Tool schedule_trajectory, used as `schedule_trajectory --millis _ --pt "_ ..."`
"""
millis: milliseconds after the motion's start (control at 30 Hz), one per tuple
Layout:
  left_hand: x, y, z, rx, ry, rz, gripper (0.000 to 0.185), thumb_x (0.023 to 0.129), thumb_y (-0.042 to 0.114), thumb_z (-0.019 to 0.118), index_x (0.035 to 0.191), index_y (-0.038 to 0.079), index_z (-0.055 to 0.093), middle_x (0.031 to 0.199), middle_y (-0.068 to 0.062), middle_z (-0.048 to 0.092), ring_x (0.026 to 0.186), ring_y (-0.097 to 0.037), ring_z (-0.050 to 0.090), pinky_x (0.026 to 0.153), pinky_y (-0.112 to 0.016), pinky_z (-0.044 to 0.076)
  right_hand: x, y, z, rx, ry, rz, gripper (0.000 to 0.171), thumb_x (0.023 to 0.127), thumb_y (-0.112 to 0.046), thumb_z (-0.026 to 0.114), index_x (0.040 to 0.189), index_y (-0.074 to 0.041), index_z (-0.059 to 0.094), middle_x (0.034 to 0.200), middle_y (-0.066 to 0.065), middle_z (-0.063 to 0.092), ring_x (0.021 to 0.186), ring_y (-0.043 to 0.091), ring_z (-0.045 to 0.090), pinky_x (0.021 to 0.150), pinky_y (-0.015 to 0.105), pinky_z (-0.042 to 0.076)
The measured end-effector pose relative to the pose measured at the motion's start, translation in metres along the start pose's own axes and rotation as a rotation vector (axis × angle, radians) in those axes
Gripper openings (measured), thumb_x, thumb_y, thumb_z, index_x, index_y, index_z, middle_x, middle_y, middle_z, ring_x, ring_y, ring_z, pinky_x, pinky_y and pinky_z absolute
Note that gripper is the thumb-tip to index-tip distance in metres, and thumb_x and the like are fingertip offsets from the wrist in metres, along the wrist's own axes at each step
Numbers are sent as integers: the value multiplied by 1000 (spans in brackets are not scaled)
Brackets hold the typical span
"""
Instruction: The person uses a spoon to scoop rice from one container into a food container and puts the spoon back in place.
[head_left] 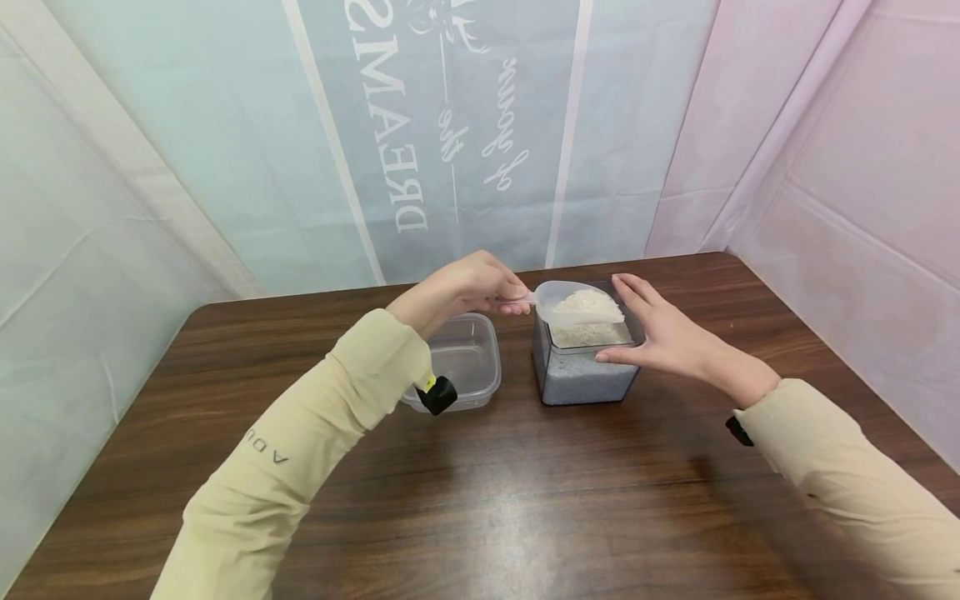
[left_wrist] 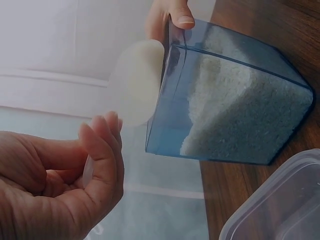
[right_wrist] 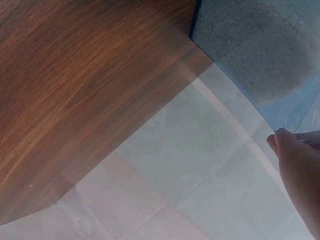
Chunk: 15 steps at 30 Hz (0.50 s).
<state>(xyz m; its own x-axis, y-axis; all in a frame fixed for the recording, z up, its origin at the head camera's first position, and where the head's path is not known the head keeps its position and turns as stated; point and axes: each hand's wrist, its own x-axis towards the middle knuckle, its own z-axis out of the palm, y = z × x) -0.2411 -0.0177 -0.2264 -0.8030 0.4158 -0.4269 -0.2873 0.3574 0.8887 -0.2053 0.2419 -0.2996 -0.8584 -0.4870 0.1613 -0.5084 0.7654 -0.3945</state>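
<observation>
A square blue-tinted container point(head_left: 581, 375) partly filled with white rice stands on the brown table point(head_left: 480, 492). My left hand point(head_left: 468, 287) grips the handle of a clear scoop point(head_left: 577, 307) heaped with rice, held just above the container's open top. My right hand point(head_left: 663, 337) rests on the container's right rim, thumb on the front edge and fingers along the far side. In the left wrist view the scoop point(left_wrist: 137, 82) shows beside the container point(left_wrist: 235, 107). In the right wrist view only a fingertip point(right_wrist: 285, 145) and the container's wall point(right_wrist: 260, 45) show.
An empty clear plastic tub point(head_left: 465, 360) sits on the table just left of the rice container, partly under my left forearm; its corner point(left_wrist: 280, 205) shows in the left wrist view. Pale sheets hang behind and beside the table.
</observation>
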Motion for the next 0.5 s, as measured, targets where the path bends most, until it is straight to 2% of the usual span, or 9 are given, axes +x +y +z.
schedule_trajectory --millis 267,500 --pt "-5 -5 -8 -20 3 29 24 90 -5 48 110 -17 55 71 -10 60 57 -9 51 62 -20 44 0 -1 1 8 8 8 103 72 -45 73 142 4 15 145 20 17 130 39 23 99 53 26" --pt "-11 -9 -15 -34 22 33 25 90 -5 48 111 -16 54 73 -11 61 58 -10 54 61 -20 46 1 -1 0 7 7 6 103 73 -45 72 142 4 15 145 20 17 130 38 24 99 53 26"
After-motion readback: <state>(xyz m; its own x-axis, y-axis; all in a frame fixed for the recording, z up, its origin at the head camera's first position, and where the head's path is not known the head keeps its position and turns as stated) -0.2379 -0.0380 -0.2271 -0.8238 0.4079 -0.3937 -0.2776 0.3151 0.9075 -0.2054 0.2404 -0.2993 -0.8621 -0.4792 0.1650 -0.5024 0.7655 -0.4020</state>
